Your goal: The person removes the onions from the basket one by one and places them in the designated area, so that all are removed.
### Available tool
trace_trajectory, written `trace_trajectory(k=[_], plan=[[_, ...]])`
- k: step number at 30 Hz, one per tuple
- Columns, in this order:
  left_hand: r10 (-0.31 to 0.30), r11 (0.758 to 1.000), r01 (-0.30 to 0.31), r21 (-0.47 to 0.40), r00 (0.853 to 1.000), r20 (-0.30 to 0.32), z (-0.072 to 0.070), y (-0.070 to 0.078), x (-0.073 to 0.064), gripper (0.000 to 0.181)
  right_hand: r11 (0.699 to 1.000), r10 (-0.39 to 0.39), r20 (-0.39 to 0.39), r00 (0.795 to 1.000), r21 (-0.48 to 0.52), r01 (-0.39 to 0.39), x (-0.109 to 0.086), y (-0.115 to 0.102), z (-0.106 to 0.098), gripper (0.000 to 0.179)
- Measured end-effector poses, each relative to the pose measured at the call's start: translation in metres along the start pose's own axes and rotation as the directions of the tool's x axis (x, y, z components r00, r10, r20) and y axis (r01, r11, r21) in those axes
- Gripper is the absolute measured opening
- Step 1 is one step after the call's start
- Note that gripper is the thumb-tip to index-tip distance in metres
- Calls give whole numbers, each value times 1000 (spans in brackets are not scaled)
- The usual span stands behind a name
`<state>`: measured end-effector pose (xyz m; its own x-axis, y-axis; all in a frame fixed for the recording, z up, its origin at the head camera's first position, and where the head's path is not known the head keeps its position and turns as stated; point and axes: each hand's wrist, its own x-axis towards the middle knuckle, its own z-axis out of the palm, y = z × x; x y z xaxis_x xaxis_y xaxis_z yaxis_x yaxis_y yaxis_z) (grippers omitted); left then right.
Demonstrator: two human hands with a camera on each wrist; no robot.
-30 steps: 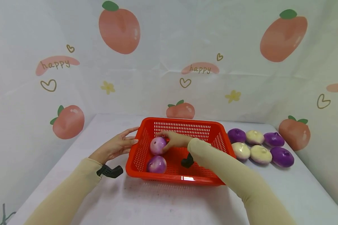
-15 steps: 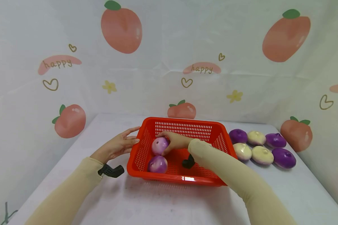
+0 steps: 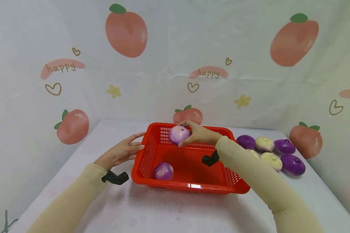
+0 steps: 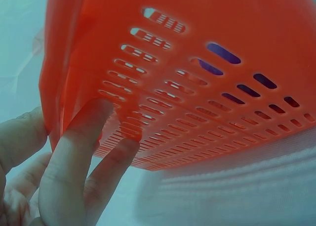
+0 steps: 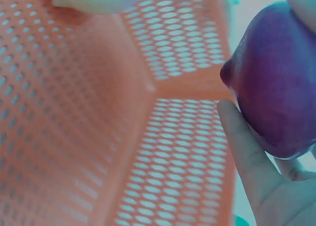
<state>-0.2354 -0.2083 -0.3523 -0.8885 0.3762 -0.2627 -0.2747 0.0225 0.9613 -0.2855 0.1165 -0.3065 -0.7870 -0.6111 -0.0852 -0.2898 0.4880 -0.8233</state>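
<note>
My right hand holds a purple-and-white onion just above the back of a red slotted plastic basket. In the right wrist view, its fingers lie around the same onion, whose pointed tip faces the basket wall. Inside the basket, at the front left, lies a second onion. The left hand touches the basket's left side with fairly straight, spread fingers. Its fingertips rest against the slotted outer wall in the left wrist view.
To the basket's right, several purple onions and cream-coloured onions lie in two rows on the white table. The right forearm partly covers some of them. A white backdrop printed with fruit stands behind the table.
The right hand has lifted the back onion off the basket floor and moved it up and to the right. The front onion has stayed put, and the left hand remains against the basket.
</note>
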Motion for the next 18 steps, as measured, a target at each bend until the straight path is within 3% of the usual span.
trace_trajectory(k=[7, 11, 18], plan=[[3, 1000, -3, 6, 1000, -1, -1, -1, 0, 73, 996, -63, -146, 987, 51, 71, -30, -5, -33, 67], [4, 1000, -4, 5, 1000, 5, -1, -1, 0, 73, 991, -105, -248, 963, 53, 121, -50, -3, -48, 64], [7, 1000, -7, -9, 1000, 10, 0, -1, 0, 73, 963, -123, -377, 918, 177, 202, -90, 3, -72, 66]])
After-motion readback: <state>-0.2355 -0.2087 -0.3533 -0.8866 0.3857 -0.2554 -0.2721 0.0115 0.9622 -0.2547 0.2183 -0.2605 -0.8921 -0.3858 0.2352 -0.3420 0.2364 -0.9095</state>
